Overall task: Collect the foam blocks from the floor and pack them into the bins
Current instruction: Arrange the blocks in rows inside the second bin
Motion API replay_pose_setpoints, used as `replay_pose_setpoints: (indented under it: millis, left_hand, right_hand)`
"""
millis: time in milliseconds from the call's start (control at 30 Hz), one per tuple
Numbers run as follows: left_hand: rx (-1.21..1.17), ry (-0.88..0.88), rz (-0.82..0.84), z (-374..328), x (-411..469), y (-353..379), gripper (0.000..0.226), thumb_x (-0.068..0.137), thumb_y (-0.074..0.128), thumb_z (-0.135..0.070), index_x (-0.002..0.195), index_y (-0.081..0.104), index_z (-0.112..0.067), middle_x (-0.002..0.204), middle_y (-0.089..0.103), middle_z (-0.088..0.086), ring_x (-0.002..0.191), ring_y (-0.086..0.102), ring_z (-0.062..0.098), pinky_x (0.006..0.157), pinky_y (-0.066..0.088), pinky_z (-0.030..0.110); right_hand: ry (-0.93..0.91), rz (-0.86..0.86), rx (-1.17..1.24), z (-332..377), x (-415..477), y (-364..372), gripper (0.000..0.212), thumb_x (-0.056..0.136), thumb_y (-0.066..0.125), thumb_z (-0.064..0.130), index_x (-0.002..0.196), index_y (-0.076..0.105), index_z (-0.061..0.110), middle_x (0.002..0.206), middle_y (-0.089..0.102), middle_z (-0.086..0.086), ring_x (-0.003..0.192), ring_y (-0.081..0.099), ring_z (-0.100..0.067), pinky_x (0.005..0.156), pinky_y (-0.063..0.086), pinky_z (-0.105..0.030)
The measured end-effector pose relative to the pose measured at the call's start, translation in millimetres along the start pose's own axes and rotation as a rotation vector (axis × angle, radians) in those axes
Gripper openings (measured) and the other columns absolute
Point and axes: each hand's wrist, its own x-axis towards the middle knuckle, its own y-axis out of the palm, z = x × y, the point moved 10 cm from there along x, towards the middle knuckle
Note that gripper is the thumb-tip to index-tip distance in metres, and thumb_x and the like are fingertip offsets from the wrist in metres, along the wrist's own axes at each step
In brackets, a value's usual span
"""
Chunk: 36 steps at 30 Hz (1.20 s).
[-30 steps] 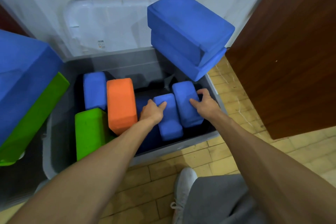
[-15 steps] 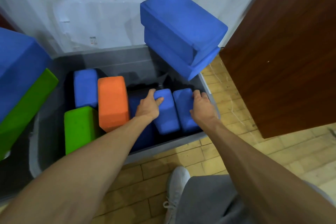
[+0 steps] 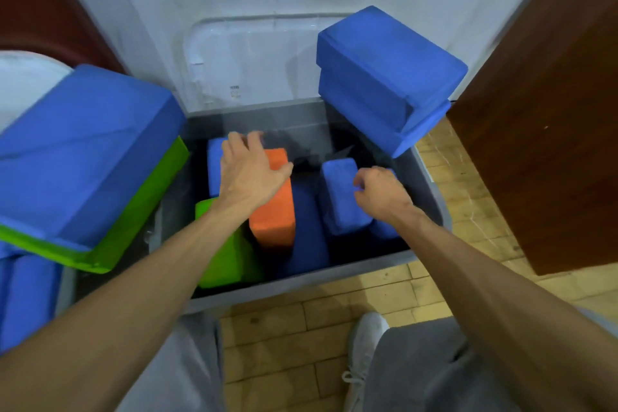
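Note:
A grey bin [image 3: 334,279] on the floor holds foam blocks: an orange block [image 3: 275,211], a green block [image 3: 224,257], a blue block at the back left [image 3: 214,164], a dark blue one lying flat [image 3: 306,237] and a blue block on the right [image 3: 341,194]. My left hand [image 3: 250,174] hovers with spread fingers over the orange and back-left blue blocks. My right hand [image 3: 381,192] is loosely curled over the right blue block, holding nothing I can see.
Two stacked blue blocks [image 3: 384,77] perch on the bin's back right corner. A blue block on a green one [image 3: 83,160] overhangs the left side. A brown wooden panel [image 3: 548,110] stands right. My shoe [image 3: 363,354] rests on yellow tile floor.
My left hand let go of the middle blue block and moved left and back over the orange block. My right hand lifted off its block and curled. The view shifted.

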Motion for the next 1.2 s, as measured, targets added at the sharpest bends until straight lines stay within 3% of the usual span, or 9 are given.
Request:
replay_pose_setpoints:
  millis: [100, 200, 433, 600, 733, 800, 933, 1033, 1200]
  left_hand:
    - [-0.002, -0.207, 0.287, 35.2, -20.5, 34.0, 0.104, 0.07, 0.065, -0.069, 0.139, 0.029, 0.0, 0.139, 0.034, 0.024, 0.131, 0.032, 0.039, 0.107, 0.029, 0.042]
    - [-0.104, -0.324, 0.455, 38.5, -38.5, 62.6, 0.11, 0.07, 0.064, -0.071, 0.143, 0.019, -0.004, 0.144, 0.034, 0.022, 0.133, 0.038, 0.036, 0.104, 0.035, 0.039]
    - [-0.202, -0.263, 0.32, 23.4, -34.3, 39.9, 0.077, 0.07, 0.067, -0.05, 0.127, 0.034, -0.011, 0.13, 0.052, 0.018, 0.119, 0.051, 0.037, 0.09, 0.041, 0.038]
    - [-0.311, -0.217, 0.254, 33.7, -20.4, 6.5, 0.078, 0.062, 0.065, -0.054, 0.13, 0.039, -0.024, 0.128, 0.054, 0.01, 0.117, 0.054, 0.031, 0.091, 0.043, 0.037]
    - [-0.331, -0.13, 0.229, 30.0, -6.4, -16.4, 0.086, 0.049, 0.062, -0.056, 0.13, 0.043, -0.035, 0.114, 0.044, -0.004, 0.103, 0.054, 0.018, 0.089, 0.044, 0.032]
    - [-0.306, -0.078, 0.245, 23.2, -2.8, -19.7, 0.089, 0.054, 0.068, -0.052, 0.136, 0.04, -0.035, 0.114, 0.038, -0.003, 0.108, 0.052, 0.019, 0.091, 0.042, 0.031]
    - [-0.278, -0.013, 0.192, 12.6, 1.0, -22.7, 0.077, 0.059, 0.071, -0.048, 0.13, 0.045, -0.037, 0.108, 0.039, -0.005, 0.107, 0.054, 0.022, 0.092, 0.044, 0.033]
    - [-0.263, 0.055, 0.199, 3.3, 7.7, -20.7, 0.073, 0.051, 0.065, -0.052, 0.121, 0.052, -0.037, 0.099, 0.045, -0.005, 0.099, 0.055, 0.02, 0.084, 0.042, 0.03]
    - [-0.289, 0.086, 0.158, 0.4, 20.0, -21.0, 0.069, 0.053, 0.067, -0.052, 0.118, 0.055, -0.037, 0.102, 0.05, -0.005, 0.101, 0.054, 0.018, 0.085, 0.041, 0.028]
  right_hand:
    - [0.006, -0.021, 0.078, 15.0, 4.7, -4.0, 0.024, 0.085, 0.056, 0.013, 0.105, 0.07, 0.013, 0.113, 0.069, -0.012, 0.111, 0.06, -0.031, 0.094, 0.043, -0.032]
    - [-0.009, 0.087, 0.07, 27.4, 3.1, 2.8, 0.021, 0.089, 0.056, 0.018, 0.104, 0.071, 0.014, 0.115, 0.068, -0.009, 0.114, 0.057, -0.03, 0.094, 0.041, -0.031]
    - [0.0, 0.236, 0.14, 28.9, 0.9, 24.2, 0.01, 0.088, 0.059, 0.021, 0.082, 0.067, 0.021, 0.082, 0.064, 0.0, 0.099, 0.063, -0.023, 0.084, 0.048, -0.028]
    - [0.035, 0.21, 0.384, 38.7, 9.9, 24.4, 0.005, 0.084, 0.064, 0.021, 0.086, 0.065, 0.026, 0.099, 0.071, -0.003, 0.09, 0.065, -0.02, 0.089, 0.054, -0.038]
    - [0.01, 0.208, 0.546, 56.9, 13.9, 14.0, 0.062, 0.082, 0.073, 0.024, 0.137, 0.044, 0.021, 0.121, 0.055, -0.002, 0.098, 0.057, -0.016, 0.093, 0.05, -0.034]
    - [-0.023, 0.188, 0.67, 67.5, 14.1, 4.6, 0.079, 0.08, 0.075, 0.02, 0.146, 0.032, 0.028, 0.124, 0.049, 0.0, 0.109, 0.055, -0.019, 0.094, 0.051, -0.039]
    - [-0.037, 0.161, 0.716, 76.3, 17.3, 1.8, 0.058, 0.088, 0.061, 0.008, 0.14, 0.041, 0.021, 0.112, 0.055, 0.003, 0.1, 0.059, -0.017, 0.091, 0.053, -0.038]
    - [0.112, 0.155, 0.653, 55.6, 22.2, 20.1, 0.046, 0.084, 0.06, 0.011, 0.129, 0.049, 0.012, 0.102, 0.065, -0.003, 0.098, 0.065, -0.024, 0.094, 0.052, -0.041]
    - [0.063, 0.081, 0.292, 44.4, 22.7, 9.0, 0.025, 0.086, 0.056, 0.009, 0.108, 0.069, 0.01, 0.111, 0.07, -0.01, 0.111, 0.06, -0.028, 0.094, 0.043, -0.028]
